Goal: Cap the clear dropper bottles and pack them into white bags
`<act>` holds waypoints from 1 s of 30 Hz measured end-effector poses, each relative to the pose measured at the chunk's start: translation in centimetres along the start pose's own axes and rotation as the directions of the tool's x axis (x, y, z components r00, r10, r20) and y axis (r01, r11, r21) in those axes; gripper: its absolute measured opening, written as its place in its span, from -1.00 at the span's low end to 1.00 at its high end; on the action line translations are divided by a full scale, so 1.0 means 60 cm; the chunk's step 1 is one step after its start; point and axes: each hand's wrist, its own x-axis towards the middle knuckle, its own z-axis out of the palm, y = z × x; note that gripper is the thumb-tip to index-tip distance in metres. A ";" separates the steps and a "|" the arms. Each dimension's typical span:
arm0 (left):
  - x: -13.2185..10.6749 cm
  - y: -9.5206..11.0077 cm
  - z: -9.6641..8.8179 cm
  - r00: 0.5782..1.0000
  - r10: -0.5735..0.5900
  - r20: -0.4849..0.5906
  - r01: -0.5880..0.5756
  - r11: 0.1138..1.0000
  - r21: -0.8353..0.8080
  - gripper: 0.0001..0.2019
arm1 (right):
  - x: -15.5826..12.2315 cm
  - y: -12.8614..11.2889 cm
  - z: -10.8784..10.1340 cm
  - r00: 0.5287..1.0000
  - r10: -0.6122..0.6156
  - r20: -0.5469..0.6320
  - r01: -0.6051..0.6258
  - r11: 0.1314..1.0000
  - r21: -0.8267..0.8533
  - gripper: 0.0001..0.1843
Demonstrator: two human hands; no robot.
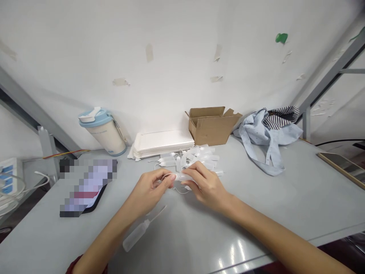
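Between my hands, just in front of the pile, is a small translucent squeeze bottle (186, 177) lying sideways. My left hand (148, 190) is closed at its cap end, thumb and forefinger pinching there beside a thin curved tube. From the other side, my right hand (209, 188) grips the bottle body between thumb and fingers. Behind them lies a heap of similar bottles (205, 154) with thin tubes, partly hidden by my fingers. One more squeeze bottle (135, 238) with a long thin nozzle rests near my left forearm.
A stack of white flat packets (164, 141) and an open cardboard box (213, 131) stand against the wall. Leftward are a cream tumbler (104, 135) and a blurred phone (91, 190). A light-blue cloth bag (268, 140) and another phone-like device (342, 169) lie right.
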 end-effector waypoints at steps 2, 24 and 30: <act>-0.001 0.002 0.002 1.000 -0.017 0.011 0.017 1.000 -0.009 -0.68 | 0.000 -0.002 0.000 1.000 -0.008 0.006 0.008 1.000 -0.008 -0.82; 0.001 0.001 0.004 0.992 -0.015 0.125 0.041 0.977 -0.209 -0.63 | 0.003 -0.001 0.001 0.999 -0.043 -0.022 0.044 0.998 0.033 -0.77; -0.006 0.003 0.009 0.997 0.059 0.042 -0.055 0.994 -0.099 -0.66 | 0.010 -0.017 -0.013 0.974 0.161 0.158 -0.203 0.933 0.299 -0.70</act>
